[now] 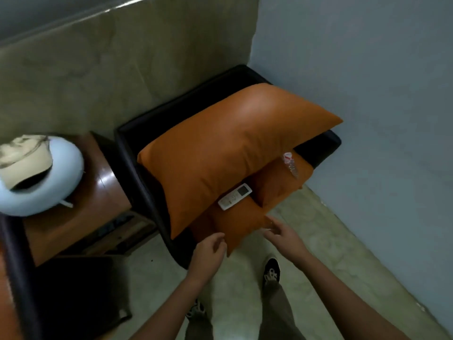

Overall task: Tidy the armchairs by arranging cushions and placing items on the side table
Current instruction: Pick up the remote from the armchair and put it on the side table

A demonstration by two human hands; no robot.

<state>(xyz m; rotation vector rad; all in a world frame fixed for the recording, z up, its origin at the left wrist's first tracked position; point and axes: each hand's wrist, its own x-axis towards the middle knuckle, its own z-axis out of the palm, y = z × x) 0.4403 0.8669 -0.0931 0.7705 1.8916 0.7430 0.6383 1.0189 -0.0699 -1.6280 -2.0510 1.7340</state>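
Note:
A large orange cushion (228, 148) lies tilted across a black armchair (137, 153) in the room's corner. Under it sit two smaller orange cushions, one at the front (235, 224) and one to the right (277, 185). A white remote control (234, 196) rests between them, and a clear plastic bottle (290, 163) lies on the right cushion. My left hand (208, 251) hovers at the front cushion's lower edge, fingers loosely curled and empty. My right hand (282, 234) is open just right of that cushion, holding nothing.
A brown wooden side table (105, 192) stands left of the armchair, carrying a pale blue neck pillow (61, 182) with a beige cap (22, 160) on it. A second dark armchair (78, 295) fills the lower left. My feet stand on the concrete floor (326, 246); a blue wall is on the right.

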